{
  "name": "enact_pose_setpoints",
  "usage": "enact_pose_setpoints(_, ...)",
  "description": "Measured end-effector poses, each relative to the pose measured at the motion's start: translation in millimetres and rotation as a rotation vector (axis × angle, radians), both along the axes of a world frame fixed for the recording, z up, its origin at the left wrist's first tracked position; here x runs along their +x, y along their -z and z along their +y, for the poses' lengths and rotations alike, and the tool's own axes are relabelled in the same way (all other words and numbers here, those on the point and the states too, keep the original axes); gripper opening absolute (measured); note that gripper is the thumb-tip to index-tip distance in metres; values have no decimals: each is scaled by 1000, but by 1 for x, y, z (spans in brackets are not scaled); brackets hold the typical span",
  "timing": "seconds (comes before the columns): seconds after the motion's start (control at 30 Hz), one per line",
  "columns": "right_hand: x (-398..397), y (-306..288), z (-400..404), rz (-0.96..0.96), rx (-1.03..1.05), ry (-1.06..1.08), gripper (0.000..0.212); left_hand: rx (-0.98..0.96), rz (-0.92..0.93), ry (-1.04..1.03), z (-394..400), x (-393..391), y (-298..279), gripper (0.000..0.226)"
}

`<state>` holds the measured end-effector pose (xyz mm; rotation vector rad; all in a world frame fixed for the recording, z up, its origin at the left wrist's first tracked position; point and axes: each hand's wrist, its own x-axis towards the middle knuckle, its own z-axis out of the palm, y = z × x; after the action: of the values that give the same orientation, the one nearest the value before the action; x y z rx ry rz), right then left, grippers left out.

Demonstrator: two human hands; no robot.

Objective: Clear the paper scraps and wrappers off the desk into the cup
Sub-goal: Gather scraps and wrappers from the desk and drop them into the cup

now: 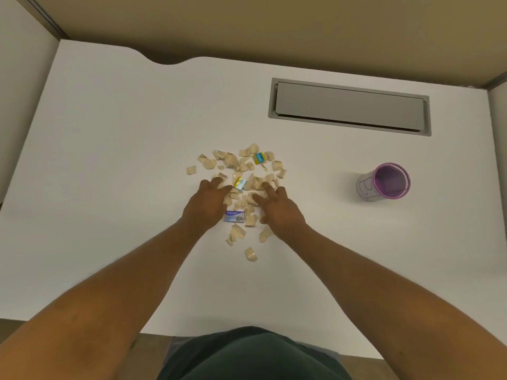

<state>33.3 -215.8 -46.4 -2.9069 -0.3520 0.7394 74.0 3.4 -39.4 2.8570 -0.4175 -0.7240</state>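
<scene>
A white desk (109,160) is filling the view, with tan partition walls behind it and a grey cable hatch (349,106) set into its far right part. Both hands are lying palm down on a heap of beige paper scraps (241,171) in the middle of the desk. The left hand (208,201) is spreading its fingers (216,183) loosely over the heap's left edge, gripping nothing that can be seen. The right hand (279,208) is resting its fingers (267,189) on the scraps at the right, also loose and not closed on anything. Between the two hands a purple wrapper (234,216) is lying flat, and a yellow-and-blue wrapper (239,184) is sitting just beside the left fingertips. Another yellow-and-blue wrapper (259,158) is lying at the far side of the heap. A few scraps are trailing toward the person. The cup (384,182), purple-rimmed, is standing upright well to the right of the heap.
</scene>
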Motion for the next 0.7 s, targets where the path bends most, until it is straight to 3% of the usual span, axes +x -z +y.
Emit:
enact_pose_setpoints(0.3, 0, 2, -5, -56, 76, 9, 37, -56, -72, -154, -7, 0, 1, 26)
enact_pose_setpoints(0.5, 5, -13, -15, -11, 638, 808, 23, -272, -88, -417, -11, -8, -5, 20)
enact_pose_setpoints(0.7, -2, -37, -40, 309, 1278, 1262, 22, -681, 21, -745, -65, -12, -33, 17)
